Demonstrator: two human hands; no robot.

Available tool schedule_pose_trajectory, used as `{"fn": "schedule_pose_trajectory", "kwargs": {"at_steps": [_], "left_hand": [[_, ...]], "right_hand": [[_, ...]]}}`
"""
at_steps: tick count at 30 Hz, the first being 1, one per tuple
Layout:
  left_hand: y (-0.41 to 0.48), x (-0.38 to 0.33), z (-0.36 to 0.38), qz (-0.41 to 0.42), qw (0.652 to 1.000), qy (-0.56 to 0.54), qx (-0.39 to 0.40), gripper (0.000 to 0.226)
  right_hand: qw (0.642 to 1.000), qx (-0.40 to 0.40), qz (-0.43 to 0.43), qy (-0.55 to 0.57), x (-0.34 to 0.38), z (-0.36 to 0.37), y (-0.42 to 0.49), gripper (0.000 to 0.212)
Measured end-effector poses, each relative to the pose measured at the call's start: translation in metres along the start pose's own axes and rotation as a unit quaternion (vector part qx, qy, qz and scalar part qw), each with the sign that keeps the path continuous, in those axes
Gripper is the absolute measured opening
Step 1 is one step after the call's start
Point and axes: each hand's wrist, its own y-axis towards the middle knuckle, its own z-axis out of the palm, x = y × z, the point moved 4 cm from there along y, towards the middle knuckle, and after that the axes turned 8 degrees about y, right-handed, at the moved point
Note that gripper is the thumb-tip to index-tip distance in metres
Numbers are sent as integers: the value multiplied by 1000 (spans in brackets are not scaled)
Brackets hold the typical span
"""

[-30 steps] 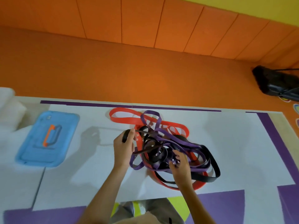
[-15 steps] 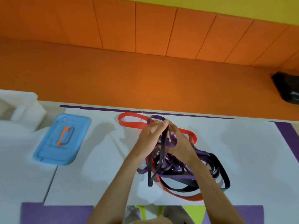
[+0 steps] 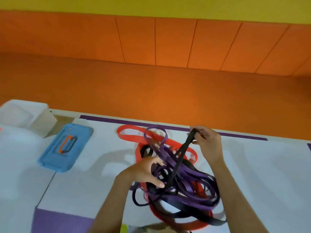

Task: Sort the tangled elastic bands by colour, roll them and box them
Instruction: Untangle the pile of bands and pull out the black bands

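Note:
A tangle of red [image 3: 131,136], purple [image 3: 193,175] and black elastic bands lies on the white table [image 3: 262,174]. My right hand [image 3: 207,142] pinches a black band [image 3: 180,155] by its end and holds it raised and stretched above the heap. My left hand [image 3: 144,172] rests on the left side of the pile with its fingers spread into the purple and black loops. A clear plastic box [image 3: 27,116] stands at the far left, and its blue lid [image 3: 65,147] lies flat beside it.
Orange floor and an orange padded wall lie beyond the table's far edge. Purple strips mark the table at the back edge and near the front left corner [image 3: 57,221].
My hands have parted: the right one has drawn the black band up and to the right, and the left one has dropped back onto the pile. The camera has tilted upward.

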Motion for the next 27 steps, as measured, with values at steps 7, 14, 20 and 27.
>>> {"fn": "schedule_pose_trajectory", "kwargs": {"at_steps": [7,14,20,27], "left_hand": [[32,-3,71,-68,993,96,-19,72],[33,0,84,-115,974,28,-194,33],[39,-19,101,-116,993,19,5,52],[8,-2,43,-135,924,-70,-351,13]], "right_hand": [[996,1,-41,77,15,-31,16,26],[987,23,-49,154,27,-29,21,42],[984,81,-61,149,23,-7,15,31],[995,90,40,-11,-49,-32,27,43]]}}
